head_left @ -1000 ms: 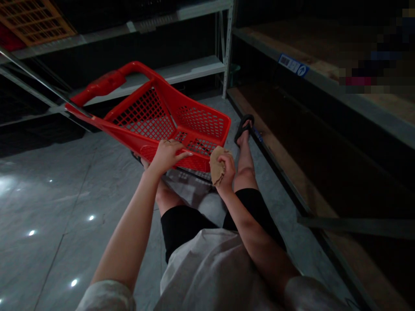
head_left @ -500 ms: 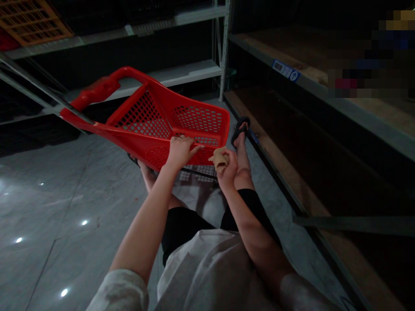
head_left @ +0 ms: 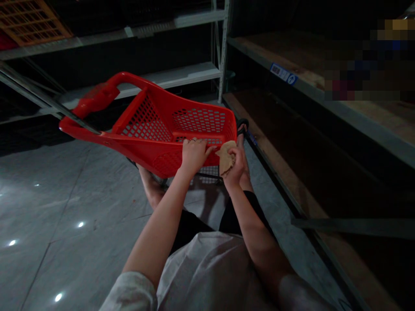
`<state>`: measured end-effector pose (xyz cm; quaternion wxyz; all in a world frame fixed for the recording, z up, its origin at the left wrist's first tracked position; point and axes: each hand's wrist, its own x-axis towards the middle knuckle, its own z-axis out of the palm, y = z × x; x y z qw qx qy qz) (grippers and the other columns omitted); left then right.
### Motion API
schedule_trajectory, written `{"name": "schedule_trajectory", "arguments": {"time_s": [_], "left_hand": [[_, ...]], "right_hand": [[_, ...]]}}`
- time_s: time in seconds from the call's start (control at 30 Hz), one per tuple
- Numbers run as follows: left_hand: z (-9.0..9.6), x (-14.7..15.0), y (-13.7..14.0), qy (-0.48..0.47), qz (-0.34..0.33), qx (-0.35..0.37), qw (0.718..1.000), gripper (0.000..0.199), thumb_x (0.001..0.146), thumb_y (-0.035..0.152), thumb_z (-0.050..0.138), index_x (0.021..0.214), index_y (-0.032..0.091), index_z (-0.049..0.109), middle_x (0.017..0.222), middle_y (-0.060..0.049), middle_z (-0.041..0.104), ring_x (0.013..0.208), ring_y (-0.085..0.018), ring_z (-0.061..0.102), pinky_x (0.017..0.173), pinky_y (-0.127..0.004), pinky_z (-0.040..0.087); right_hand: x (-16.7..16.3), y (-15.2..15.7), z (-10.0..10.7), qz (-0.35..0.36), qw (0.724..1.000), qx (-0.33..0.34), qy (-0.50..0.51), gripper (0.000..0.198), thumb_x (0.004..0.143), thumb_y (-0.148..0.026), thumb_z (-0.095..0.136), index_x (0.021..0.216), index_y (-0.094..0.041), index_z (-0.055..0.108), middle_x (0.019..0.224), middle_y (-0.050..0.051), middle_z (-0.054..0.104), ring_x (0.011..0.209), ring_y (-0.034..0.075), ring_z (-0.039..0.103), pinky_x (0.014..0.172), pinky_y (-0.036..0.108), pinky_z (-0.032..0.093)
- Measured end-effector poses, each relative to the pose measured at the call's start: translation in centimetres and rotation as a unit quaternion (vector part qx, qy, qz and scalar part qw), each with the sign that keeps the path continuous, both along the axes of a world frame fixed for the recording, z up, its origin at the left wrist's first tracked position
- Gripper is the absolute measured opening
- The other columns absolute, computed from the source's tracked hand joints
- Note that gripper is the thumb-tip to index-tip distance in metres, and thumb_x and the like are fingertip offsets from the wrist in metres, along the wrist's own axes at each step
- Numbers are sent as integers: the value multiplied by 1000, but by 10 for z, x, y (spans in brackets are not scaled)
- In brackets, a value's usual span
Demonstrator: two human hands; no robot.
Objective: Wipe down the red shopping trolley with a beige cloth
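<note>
A red plastic shopping basket (head_left: pixel 152 129) with mesh walls and a long handle stands tilted in front of me. My left hand (head_left: pixel 193 154) grips its near rim, fingers over the edge. My right hand (head_left: pixel 236 165) is closed on a crumpled brown cloth (head_left: pixel 226 156) held against the basket's near right corner. I sit on the floor with both legs stretched out under the basket; a foot in a black sandal (head_left: pixel 242 126) shows past the basket's right side.
Metal shelving (head_left: pixel 181 77) runs along the back. Low wooden shelves (head_left: pixel 311 82) with a blue label (head_left: pixel 284 74) line the right side. An orange crate (head_left: pixel 32 21) sits top left. Glossy grey floor tiles (head_left: pixel 65 207) spread to the left.
The basket has turned and shifted right, its near rim rising. My left hand moved right along the rim. My right hand with the cloth rose to the basket's corner.
</note>
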<state>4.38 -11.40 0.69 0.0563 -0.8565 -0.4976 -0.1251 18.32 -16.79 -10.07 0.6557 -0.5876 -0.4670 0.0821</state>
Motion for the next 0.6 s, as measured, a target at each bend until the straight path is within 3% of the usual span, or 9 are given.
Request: {"name": "schedule_trajectory", "arguments": {"time_s": [0.07,0.17,0.23,0.3,0.37,0.43,0.53,0.6], "left_hand": [[3,5,-4,3,-15,-9,1000,45,108,48,41,108,16,73,110,-15,77,107,-32,68,92,-44,41],[11,-1,-6,-15,-79,-41,996,36,109,34,43,129,18,68,125,-12,75,117,-27,67,96,-41,44],[19,-16,-4,-23,-114,-48,992,36,107,29,47,138,21,63,132,-10,73,121,-25,66,100,-39,45],[28,-38,0,-13,-103,-23,994,36,105,29,50,137,20,65,132,-10,73,121,-25,66,108,-41,43],[36,-61,4,8,-60,13,998,34,105,34,51,129,18,69,125,-13,76,116,-27,68,112,-45,40],[41,-78,5,39,-22,27,999,35,106,38,47,117,17,74,114,-14,78,109,-29,70,110,-46,41],[43,-83,1,75,6,26,997,40,107,40,42,103,17,75,101,-16,79,100,-31,71,99,-47,44],[40,-79,-4,76,14,34,996,38,106,40,44,102,16,74,103,-18,78,100,-33,70,95,-47,43]], "right_hand": [[-1,-1,-2,-1,1000,-5,1,19,91,-20,44,97,-24,61,101,3,62,102,19,58,95,34,47],[-6,-11,-30,21,998,-55,6,17,83,-17,45,87,-23,60,92,3,62,96,19,59,90,34,48],[-7,-18,-49,38,995,-88,12,17,78,-17,45,81,-23,60,85,2,62,89,19,60,84,32,48],[-7,-20,-58,43,994,-98,18,17,77,-17,44,78,-23,60,80,1,61,83,18,60,78,30,48],[-5,-16,-49,35,995,-94,28,19,80,-18,42,80,-22,61,83,2,62,83,18,60,76,29,47],[-2,-6,-26,23,996,-82,37,22,84,-18,40,86,-22,62,90,2,63,88,18,59,78,29,47],[-1,10,11,18,999,-24,28,21,87,-17,44,95,-23,63,98,2,63,95,17,58,85,30,47],[-2,15,23,18,1000,16,12,19,88,-16,46,96,-23,62,99,2,63,97,17,57,88,30,47]]}}
